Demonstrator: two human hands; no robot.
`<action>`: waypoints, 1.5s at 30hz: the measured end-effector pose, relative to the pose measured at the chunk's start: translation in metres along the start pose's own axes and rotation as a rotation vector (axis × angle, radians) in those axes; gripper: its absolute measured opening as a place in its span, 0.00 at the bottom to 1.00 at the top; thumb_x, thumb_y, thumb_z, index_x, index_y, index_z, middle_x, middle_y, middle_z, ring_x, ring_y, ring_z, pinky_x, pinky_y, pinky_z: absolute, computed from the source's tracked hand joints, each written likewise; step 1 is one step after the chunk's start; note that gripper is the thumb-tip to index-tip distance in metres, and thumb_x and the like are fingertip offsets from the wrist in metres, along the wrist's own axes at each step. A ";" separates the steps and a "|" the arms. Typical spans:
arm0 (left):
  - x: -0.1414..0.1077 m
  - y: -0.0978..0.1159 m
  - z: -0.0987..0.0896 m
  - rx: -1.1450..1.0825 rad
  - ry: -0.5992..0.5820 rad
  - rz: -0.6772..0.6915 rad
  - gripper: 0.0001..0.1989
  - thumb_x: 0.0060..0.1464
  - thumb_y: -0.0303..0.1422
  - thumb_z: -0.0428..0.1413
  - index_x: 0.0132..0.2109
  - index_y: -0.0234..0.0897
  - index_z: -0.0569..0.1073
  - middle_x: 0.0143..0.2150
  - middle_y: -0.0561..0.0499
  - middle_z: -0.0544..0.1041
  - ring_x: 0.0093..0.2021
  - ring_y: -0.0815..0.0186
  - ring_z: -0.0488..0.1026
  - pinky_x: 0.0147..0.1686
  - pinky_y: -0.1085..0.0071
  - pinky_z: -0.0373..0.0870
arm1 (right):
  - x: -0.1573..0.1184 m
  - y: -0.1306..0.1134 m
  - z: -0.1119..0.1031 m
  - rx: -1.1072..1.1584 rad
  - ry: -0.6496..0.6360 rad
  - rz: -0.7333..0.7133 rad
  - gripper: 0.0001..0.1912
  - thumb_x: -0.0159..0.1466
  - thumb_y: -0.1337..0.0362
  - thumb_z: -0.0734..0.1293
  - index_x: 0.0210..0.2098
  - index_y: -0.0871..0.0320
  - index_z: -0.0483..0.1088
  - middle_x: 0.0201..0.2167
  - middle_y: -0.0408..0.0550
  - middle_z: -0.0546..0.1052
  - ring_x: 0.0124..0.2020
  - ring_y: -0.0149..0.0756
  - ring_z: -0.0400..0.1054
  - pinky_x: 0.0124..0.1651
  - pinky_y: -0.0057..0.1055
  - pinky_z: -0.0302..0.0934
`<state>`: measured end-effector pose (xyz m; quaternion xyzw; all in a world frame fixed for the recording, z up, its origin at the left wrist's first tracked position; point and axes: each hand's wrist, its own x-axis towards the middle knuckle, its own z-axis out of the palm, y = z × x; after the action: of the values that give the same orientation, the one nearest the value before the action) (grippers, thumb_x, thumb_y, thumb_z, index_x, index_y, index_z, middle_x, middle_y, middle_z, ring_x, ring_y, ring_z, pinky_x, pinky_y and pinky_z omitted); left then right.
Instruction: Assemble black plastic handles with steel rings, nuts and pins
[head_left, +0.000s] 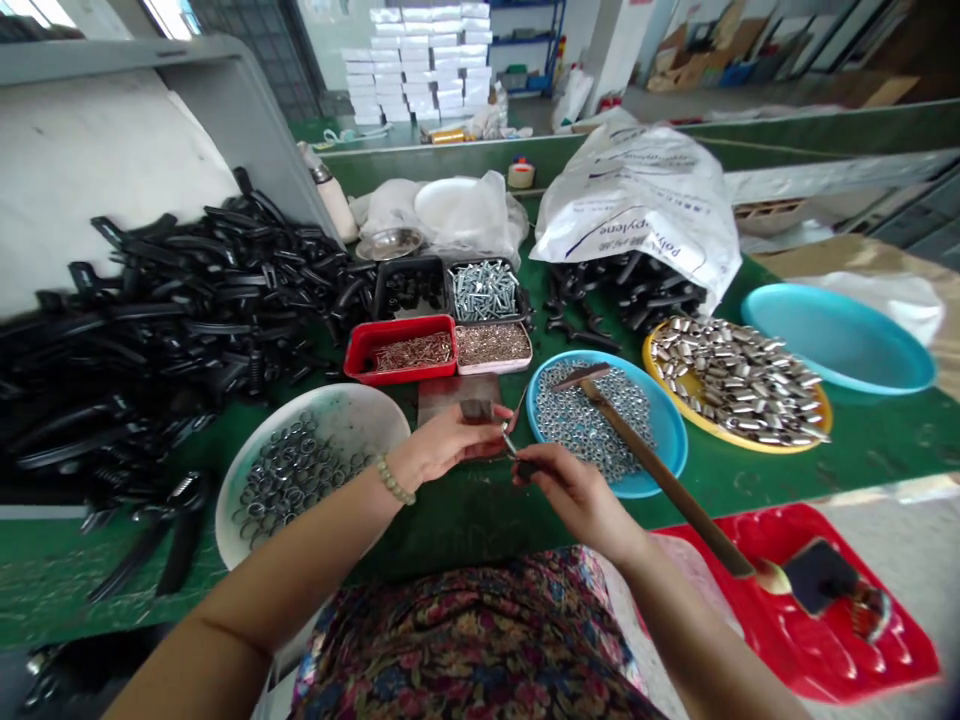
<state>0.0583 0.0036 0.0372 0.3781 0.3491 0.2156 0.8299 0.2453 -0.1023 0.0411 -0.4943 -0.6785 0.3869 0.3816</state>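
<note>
My left hand (pixel 450 440), with a bead bracelet on its wrist and a dark wrap on a finger, is closed at the middle of the bench. Its fingertips pinch a small shiny metal part (pixel 509 440); its exact kind is too small to tell. A thin pointed piece (pixel 520 405) sticks up beside those fingertips. My right hand (pixel 577 495) is closed too, with thumb and fingers at the lower end of the same metal part. Something dark shows under its fingertips. A flat metal block (pixel 442 395) lies just behind my left hand.
A white bowl of metal rings (pixel 300 470) stands left, before heaped black handles (pixel 187 290). A hammer (pixel 660 470) lies across a blue tray of nuts (pixel 611 420). Beyond are a red box of rivets (pixel 401 350), screws (pixel 484 290) and a yellow tray of metal pieces (pixel 735 380).
</note>
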 end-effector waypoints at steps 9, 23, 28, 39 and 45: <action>-0.028 0.035 0.001 0.631 -0.076 0.459 0.03 0.50 0.27 0.58 0.33 0.35 0.76 0.39 0.48 0.77 0.41 0.64 0.73 0.48 0.66 0.67 | 0.022 0.007 0.027 0.652 0.122 0.067 0.09 0.63 0.55 0.62 0.40 0.51 0.64 0.27 0.43 0.73 0.24 0.32 0.69 0.28 0.31 0.67; -0.057 0.046 0.003 0.917 -0.120 0.768 0.15 0.60 0.26 0.45 0.39 0.40 0.77 0.57 0.47 0.68 0.57 0.62 0.65 0.60 0.64 0.57 | 0.026 0.014 0.023 0.667 0.049 0.071 0.06 0.62 0.59 0.66 0.40 0.50 0.69 0.31 0.43 0.76 0.30 0.34 0.72 0.36 0.34 0.68; -0.061 0.053 0.000 0.846 0.127 0.569 0.14 0.59 0.35 0.49 0.50 0.43 0.73 0.45 0.48 0.77 0.51 0.62 0.70 0.55 0.65 0.62 | 0.032 0.021 0.030 0.653 0.135 0.079 0.07 0.62 0.58 0.65 0.40 0.51 0.69 0.31 0.44 0.76 0.30 0.34 0.72 0.37 0.35 0.69; -0.045 0.138 -0.189 1.209 1.130 0.204 0.20 0.50 0.41 0.55 0.44 0.28 0.73 0.53 0.32 0.68 0.59 0.39 0.53 0.54 0.46 0.49 | 0.032 0.036 0.036 0.755 0.178 0.204 0.09 0.61 0.59 0.67 0.41 0.51 0.68 0.34 0.45 0.77 0.34 0.36 0.74 0.41 0.38 0.69; -0.030 0.147 -0.241 1.601 1.183 -0.109 0.17 0.46 0.36 0.58 0.41 0.27 0.72 0.52 0.32 0.66 0.55 0.40 0.57 0.50 0.48 0.53 | 0.038 0.015 0.037 0.904 0.242 0.176 0.09 0.59 0.59 0.68 0.39 0.51 0.68 0.32 0.44 0.76 0.31 0.34 0.72 0.37 0.35 0.69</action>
<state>-0.1549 0.1910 0.0504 0.6415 0.7658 0.0318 0.0318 0.2095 -0.0680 0.0180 -0.3756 -0.3483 0.6139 0.6005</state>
